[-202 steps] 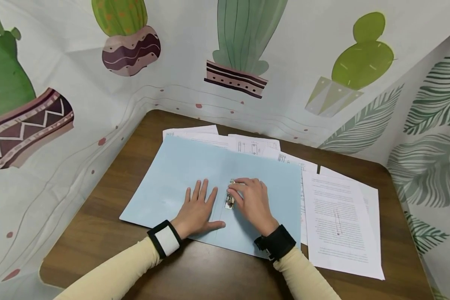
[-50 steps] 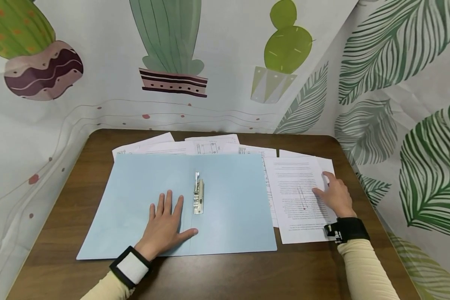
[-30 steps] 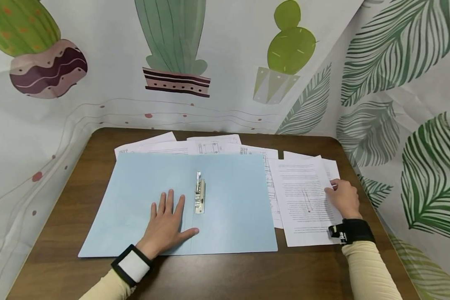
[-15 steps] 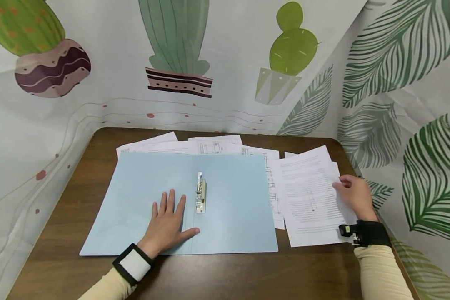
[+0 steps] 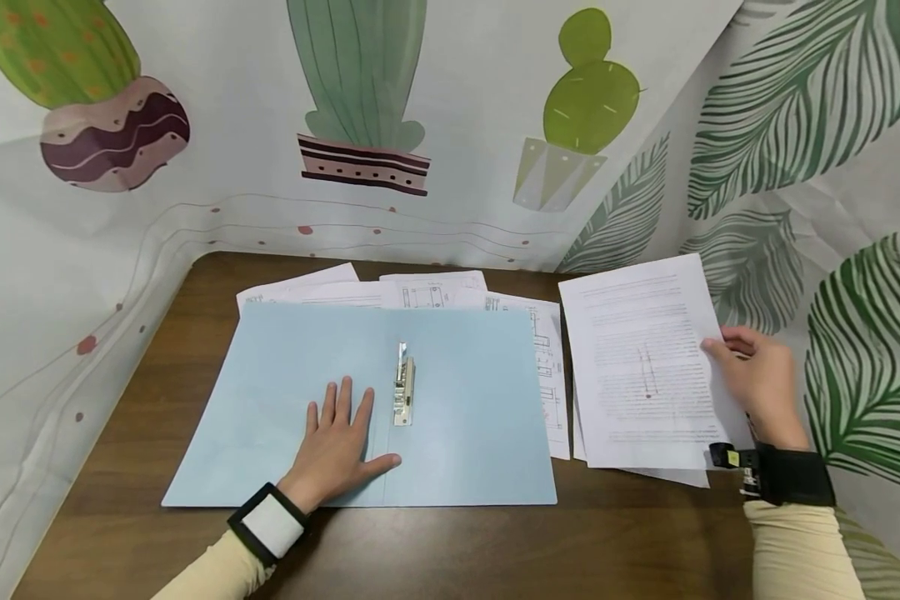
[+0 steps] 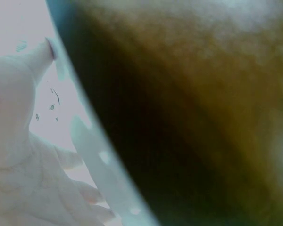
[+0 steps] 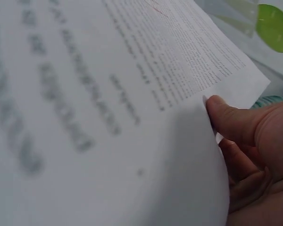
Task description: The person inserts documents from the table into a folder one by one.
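A light blue folder point(image 5: 472, 358) lies spread flat on the table, its metal clip point(image 5: 403, 385) near the fold with the lever raised. My left hand point(image 5: 333, 450) rests on the folder's left half, fingers straight and spread. At the right, my right hand point(image 5: 765, 383) pinches the right edge of a printed sheet of paper point(image 5: 637, 367) between thumb and curled fingers. The sheet is lifted and tilted; whether it is one sheet or more I cannot tell. In the right wrist view the thumb point(image 7: 226, 117) presses on the paper's edge point(image 7: 188, 155).
Another sheet point(image 5: 667, 477) shows beneath the raised one. Several printed papers point(image 5: 551, 358) stick out from under the folder at the back and right. Brown table point(image 5: 450, 550) wood shows along the front. A cloth with printed cacti point(image 5: 480, 208) stands behind the table.
My right hand has gone from the folder's clip to the papers at the right, then raised a sheet up and rightward. The left hand stays spread on the folder.
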